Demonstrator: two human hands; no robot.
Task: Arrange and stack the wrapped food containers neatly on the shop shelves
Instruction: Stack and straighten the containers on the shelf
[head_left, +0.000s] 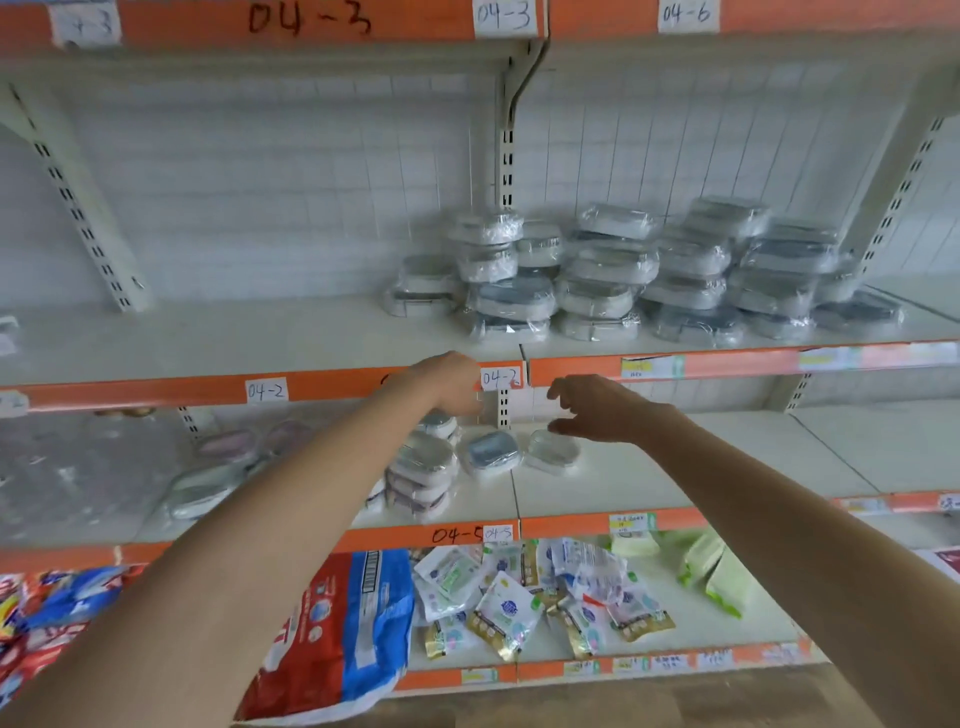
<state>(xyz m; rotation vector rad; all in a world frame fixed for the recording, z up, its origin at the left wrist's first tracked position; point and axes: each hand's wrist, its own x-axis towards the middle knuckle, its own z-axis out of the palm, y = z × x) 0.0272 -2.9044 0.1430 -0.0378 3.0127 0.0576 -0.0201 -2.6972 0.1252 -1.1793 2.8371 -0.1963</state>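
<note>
Several plastic-wrapped food containers (613, 275) are piled in uneven stacks on the upper shelf (260, 343). On the shelf below (649, 483) sit a short stack of wrapped containers (423, 467), a blue one (491, 452) and a clear one (553, 451). My left hand (449, 382) reaches into this lower shelf above the short stack, its fingers hidden behind the shelf edge. My right hand (592, 408) hovers just above the clear container, fingers spread and bent, holding nothing.
Orange shelf edges carry paper labels such as 04-2 (266, 391). More wrapped containers (208, 488) lie at the left of the lower shelf. The bottom shelf holds a big red and blue bag (343, 623), small packets (519, 597) and green packs (717, 571).
</note>
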